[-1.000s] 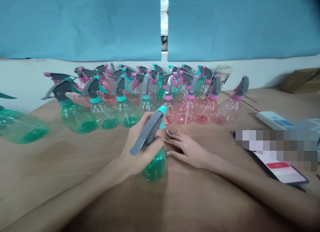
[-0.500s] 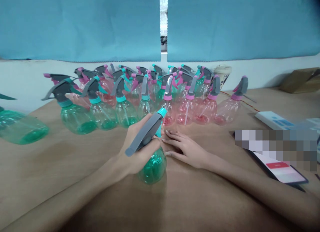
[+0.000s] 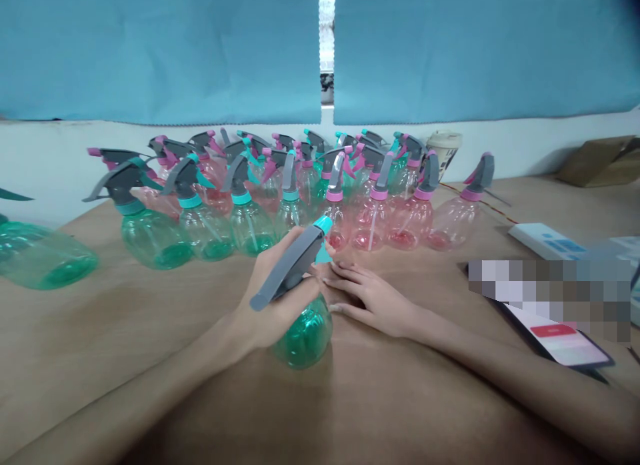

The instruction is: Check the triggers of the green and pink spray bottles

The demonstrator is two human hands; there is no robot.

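Two blue cloth curtains (image 3: pixel 150 51) hang above a white wall (image 3: pixel 45 161), with a narrow bright gap between them. Below, the brown bench (image 3: pixel 85 345) carries more than twenty upright spray bottles in loose rows: green-tinted bottles (image 3: pixel 153 238) toward the left and pink-tinted bottles (image 3: pixel 410 221) toward the right, all with grey trigger heads and teal or pink collars. One more green bottle (image 3: pixel 45 261) lies on its side at the far left edge of view. To the right sit a cardboard piece (image 3: pixel 597 161), a white remote control (image 3: pixel 545 241), a smartphone (image 3: pixel 555 341) partly hidden by a pixelated patch, and a thin red wire (image 3: pixel 497 208). A paper cup (image 3: pixel 443 151) stands behind the pink bottles.

In front of the rows, the left hand (image 3: pixel 277 298) closes around the neck of a green spray bottle (image 3: pixel 303 338), which stands tilted with its body down by the bench and its grey trigger head (image 3: pixel 293 261) slanting across the hand. The right hand (image 3: pixel 373 298) lies open and flat on the bench, its fingers (image 3: pixel 347 275) pointing left, their tips just beside the left hand.
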